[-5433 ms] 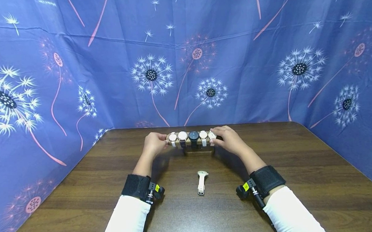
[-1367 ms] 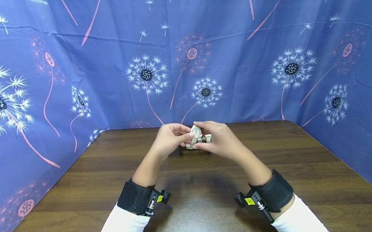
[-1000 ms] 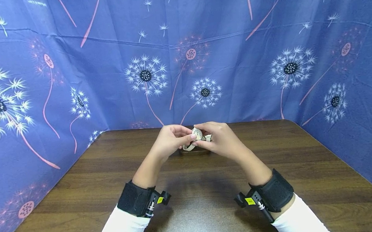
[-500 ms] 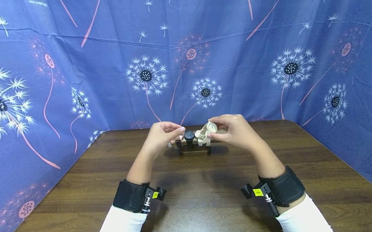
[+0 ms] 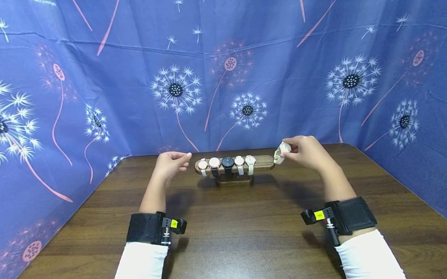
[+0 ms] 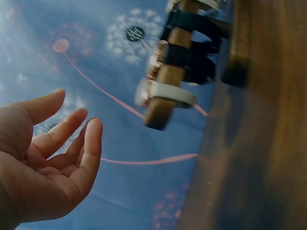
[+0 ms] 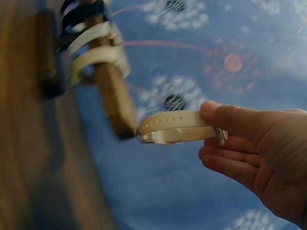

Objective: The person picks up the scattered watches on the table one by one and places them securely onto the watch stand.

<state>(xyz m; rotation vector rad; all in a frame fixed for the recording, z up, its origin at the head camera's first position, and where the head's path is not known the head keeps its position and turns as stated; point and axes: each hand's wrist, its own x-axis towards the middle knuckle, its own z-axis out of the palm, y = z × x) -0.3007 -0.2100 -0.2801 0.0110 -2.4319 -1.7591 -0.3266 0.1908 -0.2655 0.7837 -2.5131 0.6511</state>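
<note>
Change: both hands have parted from the middle since half a second ago, the right one carrying the cream-strapped wristwatch [image 5: 282, 150] out past the right end of the rack, the left one swinging clear to the left with nothing in it.
Right hand: the right hand [image 5: 306, 152] pinches the cream watch by its case, thumb on top and fingers curled beneath; the wrist view shows the looped strap [image 7: 175, 127] sticking out sideways from the thumb.
Watch position: held in the air, its strap loop just at the right tip of the long wooden watch bar [image 5: 262, 162]; whether it touches the wood I cannot tell.
Left hand: the left hand [image 5: 170, 163] hovers just off the bar's left end, fingers [image 6: 81, 143] loosely extended and slightly curved, palm bare, gripping nothing.
Rack: the wooden bar sits on a short dark wooden base [image 5: 234, 180] at the far middle of the dark brown wooden table [image 5: 233, 248].
On the bar: five watches side by side, pale straps either side of one black-faced watch [image 5: 227, 163] in the centre.
Surround: a blue cloth printed with dandelion heads [image 5: 90, 58] hangs behind and on both sides of the table.
Arms: white sleeves, black wrist bands with small cameras on both forearms.
</note>
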